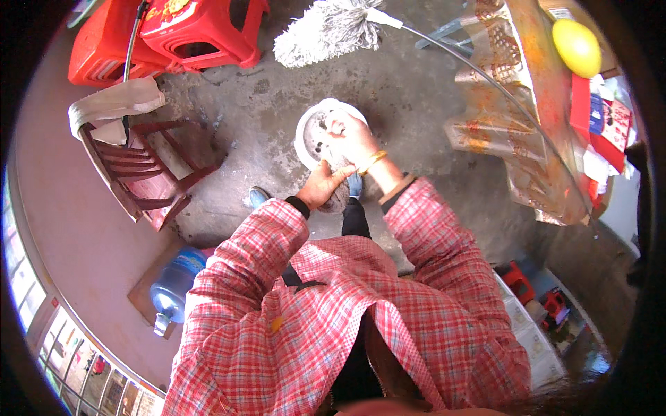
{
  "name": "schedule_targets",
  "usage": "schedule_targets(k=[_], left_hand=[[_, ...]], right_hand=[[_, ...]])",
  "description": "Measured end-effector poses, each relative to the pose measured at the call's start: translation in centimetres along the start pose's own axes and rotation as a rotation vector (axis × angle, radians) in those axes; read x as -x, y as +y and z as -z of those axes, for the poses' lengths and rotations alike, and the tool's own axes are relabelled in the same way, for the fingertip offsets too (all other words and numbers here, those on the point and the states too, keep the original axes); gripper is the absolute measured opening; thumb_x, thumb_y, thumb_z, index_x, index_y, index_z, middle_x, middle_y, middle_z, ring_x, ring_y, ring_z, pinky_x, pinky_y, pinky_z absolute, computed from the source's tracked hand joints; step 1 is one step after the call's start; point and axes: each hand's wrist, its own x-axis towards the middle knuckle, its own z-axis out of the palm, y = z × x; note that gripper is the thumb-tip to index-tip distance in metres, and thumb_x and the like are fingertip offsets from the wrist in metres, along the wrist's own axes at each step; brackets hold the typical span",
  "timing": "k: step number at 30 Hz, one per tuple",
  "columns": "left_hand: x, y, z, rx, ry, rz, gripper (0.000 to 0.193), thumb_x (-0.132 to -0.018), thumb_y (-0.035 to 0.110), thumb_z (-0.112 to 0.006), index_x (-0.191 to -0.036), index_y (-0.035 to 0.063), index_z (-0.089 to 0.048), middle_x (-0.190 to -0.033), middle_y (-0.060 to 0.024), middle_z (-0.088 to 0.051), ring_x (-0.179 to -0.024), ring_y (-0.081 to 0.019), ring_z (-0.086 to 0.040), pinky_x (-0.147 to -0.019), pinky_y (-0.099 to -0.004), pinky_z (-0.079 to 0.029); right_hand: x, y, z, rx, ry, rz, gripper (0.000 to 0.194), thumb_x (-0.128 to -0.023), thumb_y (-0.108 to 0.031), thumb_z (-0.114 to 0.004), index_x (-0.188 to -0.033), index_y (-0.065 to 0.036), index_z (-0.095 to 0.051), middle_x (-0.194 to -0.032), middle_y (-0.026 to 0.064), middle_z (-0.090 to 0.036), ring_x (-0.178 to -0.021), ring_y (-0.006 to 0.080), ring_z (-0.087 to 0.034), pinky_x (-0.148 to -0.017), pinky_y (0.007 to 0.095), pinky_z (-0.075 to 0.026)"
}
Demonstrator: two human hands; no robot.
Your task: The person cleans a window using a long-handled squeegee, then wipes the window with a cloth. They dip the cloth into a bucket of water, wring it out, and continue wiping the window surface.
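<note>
A round white bucket (304,140) stands on the floor in front of me, with dark spots visible inside it. My left hand (322,184) is at its near rim, thumb and fingers closed on a grey-brown cloth (335,197) that hangs down below the hand, in front of my foot. Over the bucket's right half is my right hand (351,138), curled round the upper part of the same cloth; bright glare blurs its fingers. A yellow bangle circles that wrist. The bucket's right inside is hidden behind the hand.
A string mop (328,34) lies beyond the bucket. Red plastic stools (203,31) and a wooden chair (140,166) are on the left, near a blue water jug (179,286). A cloth-covered table (551,104) holding a yellow balloon-like object (576,48) is on the right.
</note>
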Motion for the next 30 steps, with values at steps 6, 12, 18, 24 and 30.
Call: schedule_targets(k=[6, 12, 18, 24, 30], left_hand=[[2.6, 7.5, 1.6, 0.598, -0.340, 0.418, 0.058, -0.084, 0.063, -0.054, -0.106, 0.0089, -0.054, -0.076, -0.0040, -0.057, -0.061, -0.0150, -0.055, -0.055, -0.0302, -0.049], [4.1, 9.7, 1.4, 0.813, -0.476, 0.633, 0.073, -0.082, 0.077, -0.036, -0.105, 0.0100, -0.055, -0.061, -0.0009, -0.044, -0.046, -0.0118, -0.034, -0.043, -0.0267, -0.027], [5.5, 13.1, 1.4, 0.774, -0.364, 0.609, 0.064, -0.088, 0.063, -0.048, -0.117, 0.0066, -0.055, -0.065, -0.0025, -0.049, -0.049, -0.0137, -0.044, -0.045, -0.0264, -0.036], [5.7, 16.2, 1.4, 0.404, -0.348, 0.565, 0.061, -0.078, 0.061, -0.066, -0.102, 0.0052, -0.054, -0.072, -0.0052, -0.056, -0.056, -0.0178, -0.058, -0.048, -0.0344, -0.052], [5.8, 15.8, 1.9, 0.135, -0.482, 0.412, 0.068, -0.087, 0.055, -0.058, -0.121, -0.0041, -0.051, -0.111, -0.0092, -0.059, -0.099, -0.0176, -0.055, -0.085, -0.0339, -0.045]], right_hand=[[2.1, -1.7, 5.6, -1.013, -0.236, -0.037, 0.078, -0.081, -0.028, -0.069, -0.142, -0.001, -0.031, -0.135, 0.0150, -0.046, -0.123, 0.0218, -0.046, -0.103, 0.0345, -0.037], [4.2, -5.0, 4.6, -1.270, -0.395, 0.134, 0.051, -0.087, -0.022, -0.062, -0.130, 0.000, -0.045, -0.130, 0.0188, -0.051, -0.114, 0.0271, -0.055, -0.098, 0.0382, -0.043], [4.6, -7.5, 4.6, -1.073, -0.132, -0.086, 0.016, -0.087, -0.009, -0.061, -0.100, 0.001, -0.061, -0.093, 0.0042, -0.064, -0.085, 0.0133, -0.061, -0.077, 0.0271, -0.050], [4.3, -7.7, 4.4, -0.534, -0.096, -0.030, 0.021, -0.088, -0.010, -0.061, -0.103, 0.003, -0.065, -0.097, 0.0066, -0.067, -0.086, 0.0123, -0.063, -0.077, 0.0250, -0.051], [5.1, -8.7, 4.4, -0.222, -0.156, 0.075, 0.016, -0.085, -0.008, -0.059, -0.094, 0.001, -0.070, -0.093, 0.0030, -0.067, -0.084, 0.0095, -0.060, -0.076, 0.0235, -0.049]])
